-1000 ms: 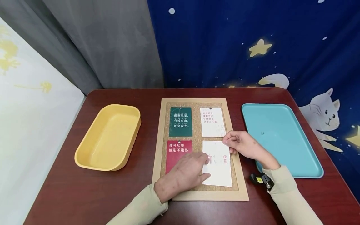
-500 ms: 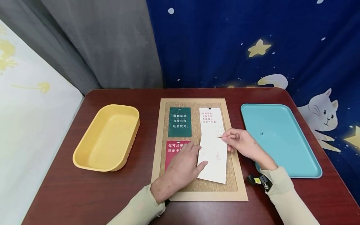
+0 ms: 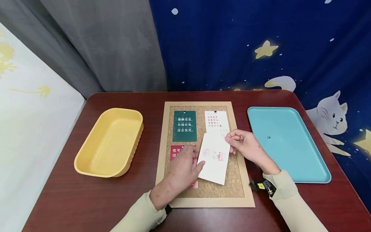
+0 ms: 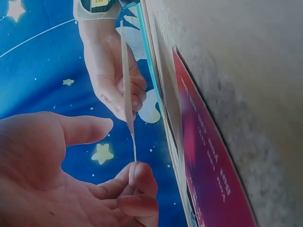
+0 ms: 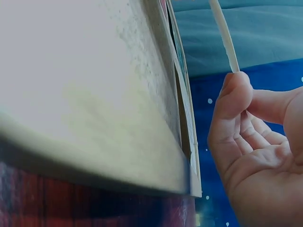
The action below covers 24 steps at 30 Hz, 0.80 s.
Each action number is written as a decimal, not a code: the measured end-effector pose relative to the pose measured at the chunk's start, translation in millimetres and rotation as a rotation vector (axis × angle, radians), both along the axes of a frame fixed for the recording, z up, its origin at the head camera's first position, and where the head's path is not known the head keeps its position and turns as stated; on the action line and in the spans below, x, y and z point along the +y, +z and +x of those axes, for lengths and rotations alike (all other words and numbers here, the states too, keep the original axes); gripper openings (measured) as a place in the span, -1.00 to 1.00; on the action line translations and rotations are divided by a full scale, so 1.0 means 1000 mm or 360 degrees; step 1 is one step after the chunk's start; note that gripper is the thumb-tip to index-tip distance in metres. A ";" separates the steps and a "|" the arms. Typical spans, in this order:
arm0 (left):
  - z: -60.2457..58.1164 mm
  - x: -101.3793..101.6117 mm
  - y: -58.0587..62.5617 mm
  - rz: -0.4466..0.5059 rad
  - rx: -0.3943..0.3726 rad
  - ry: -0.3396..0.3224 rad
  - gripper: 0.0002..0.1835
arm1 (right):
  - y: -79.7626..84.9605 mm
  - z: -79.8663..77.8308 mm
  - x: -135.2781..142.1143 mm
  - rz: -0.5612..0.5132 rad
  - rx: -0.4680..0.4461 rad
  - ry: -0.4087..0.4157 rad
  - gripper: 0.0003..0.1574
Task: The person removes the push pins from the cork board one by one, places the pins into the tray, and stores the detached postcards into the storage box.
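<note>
My right hand (image 3: pixel 247 146) pinches a white card (image 3: pixel 214 167) with printed characters by its upper right edge, between thumb and forefinger. In the left wrist view the card (image 4: pixel 126 80) is seen edge-on, lifted off the cork board (image 3: pixel 234 185). My left hand (image 3: pixel 181 169) is at the card's left edge; its fingertips touch that edge while the thumb stands apart. Under the left hand lies a red card (image 3: pixel 175 150), mostly covered. A green card (image 3: pixel 185 127) and another white card (image 3: pixel 215 119) are pinned higher on the board, the latter partly hidden by the held card.
A yellow bin (image 3: pixel 113 141) stands on the dark red table (image 3: pixel 139 199) left of the board. To the right is a teal tray (image 3: pixel 292 148) with a few small dark pins (image 3: pixel 269 137) in it. Curtains (image 3: pixel 208 48) hang behind the table.
The white card has come up off the board's lower right, moved up and left and tilted, in the right hand's pinch. The left hand has shifted left with it.
</note>
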<state>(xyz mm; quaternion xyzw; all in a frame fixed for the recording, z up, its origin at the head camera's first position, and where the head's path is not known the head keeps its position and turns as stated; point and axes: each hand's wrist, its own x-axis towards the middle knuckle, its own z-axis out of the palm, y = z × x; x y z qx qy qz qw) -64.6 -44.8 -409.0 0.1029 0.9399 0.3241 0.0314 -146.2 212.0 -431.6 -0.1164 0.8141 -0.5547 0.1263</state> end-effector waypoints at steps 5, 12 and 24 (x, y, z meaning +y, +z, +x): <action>0.001 -0.004 0.001 -0.0054 -0.0041 0.0036 -0.58 | 0.004 -0.001 -0.005 -0.0038 -0.0010 -0.0014 -0.78; 0.002 -0.012 0.002 -0.0032 -0.0131 0.0067 -0.80 | 0.003 -0.003 -0.013 -0.0098 0.0003 0.0028 -0.75; 0.002 -0.029 0.007 0.0555 -0.0421 0.0090 -0.81 | 0.014 -0.008 -0.025 -0.0126 0.0003 0.0043 -0.78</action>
